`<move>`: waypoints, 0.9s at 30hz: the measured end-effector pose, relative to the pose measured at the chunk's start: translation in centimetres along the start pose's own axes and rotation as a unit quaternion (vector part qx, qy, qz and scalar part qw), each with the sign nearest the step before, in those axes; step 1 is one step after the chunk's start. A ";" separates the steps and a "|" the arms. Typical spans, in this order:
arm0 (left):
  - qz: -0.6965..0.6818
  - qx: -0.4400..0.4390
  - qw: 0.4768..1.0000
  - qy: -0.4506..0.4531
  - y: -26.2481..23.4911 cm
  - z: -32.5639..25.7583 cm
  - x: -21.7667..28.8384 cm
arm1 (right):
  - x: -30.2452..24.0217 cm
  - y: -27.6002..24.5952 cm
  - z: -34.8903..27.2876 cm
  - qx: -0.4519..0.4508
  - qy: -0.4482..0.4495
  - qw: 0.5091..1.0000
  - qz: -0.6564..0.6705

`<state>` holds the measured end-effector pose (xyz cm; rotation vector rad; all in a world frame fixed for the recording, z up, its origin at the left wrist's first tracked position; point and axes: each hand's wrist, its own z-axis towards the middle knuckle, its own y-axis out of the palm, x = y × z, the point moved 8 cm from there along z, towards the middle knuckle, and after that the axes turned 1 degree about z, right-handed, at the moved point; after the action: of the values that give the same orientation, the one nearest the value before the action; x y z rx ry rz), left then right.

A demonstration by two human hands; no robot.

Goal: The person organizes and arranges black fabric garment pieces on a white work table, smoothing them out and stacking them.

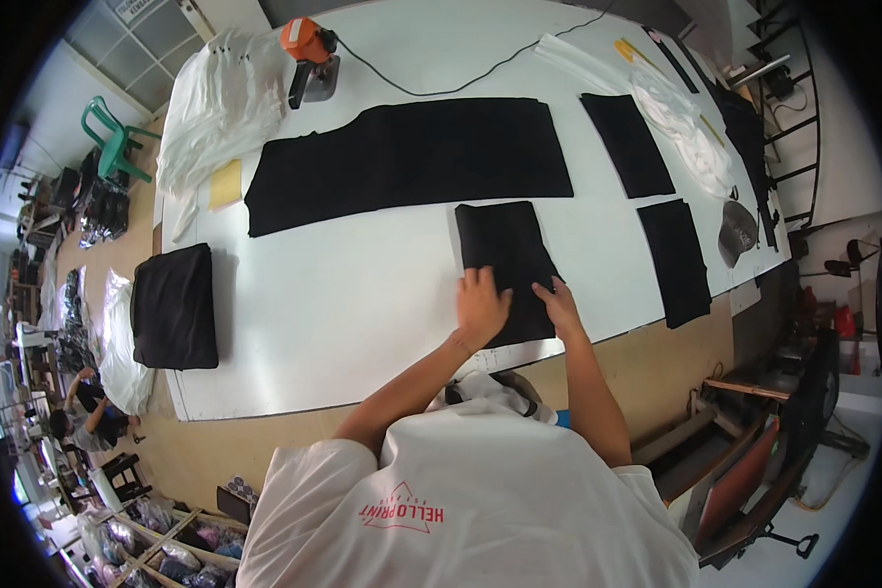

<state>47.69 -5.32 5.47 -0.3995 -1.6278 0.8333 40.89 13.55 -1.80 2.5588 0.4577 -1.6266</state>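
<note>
A folded piece of black cloth (505, 235) lies near the front edge of the white table, right in front of me. My left hand (483, 306) rests on its left part, palm down with the fingers stretched out. At the cloth's right edge is my right hand (561, 308), thumb and fingers apart, the thumb over the black fabric. Just beyond spreads a long, wide black fabric piece (412, 152), laid flat. To the right are two more folded black cloths, one farther (627, 145) and one nearer (674, 263).
A thick black fabric stack (174, 306) sits at the table's left edge. Farther back are white fabric (220, 108), a yellow pad (225, 184) and an orange corded cutting machine (309, 49). A grey cap (738, 233) lies at right. Another person (93, 416) is at far left.
</note>
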 end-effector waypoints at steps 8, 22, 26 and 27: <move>-0.263 -0.071 0.919 -0.287 1.5 -0.7 -6.0 | -4.5 0.0 0.3 0.126 -0.036 0.933 -0.335; -0.432 -0.100 0.897 0.008 3.2 10.1 17.5 | -16.1 -11.2 5.0 -0.164 0.061 0.984 -0.029; -0.489 -0.086 0.868 -0.007 0.6 11.0 16.8 | -24.6 -21.1 8.7 -0.116 -0.083 0.989 -0.045; -0.441 -0.068 0.894 -0.034 0.4 10.9 14.7 | -27.1 -23.3 9.2 -0.088 -0.135 0.983 -0.088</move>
<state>33.74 1.49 15.11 0.2879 -1.6942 0.0383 15.49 28.02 20.68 2.1844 0.7805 -1.8609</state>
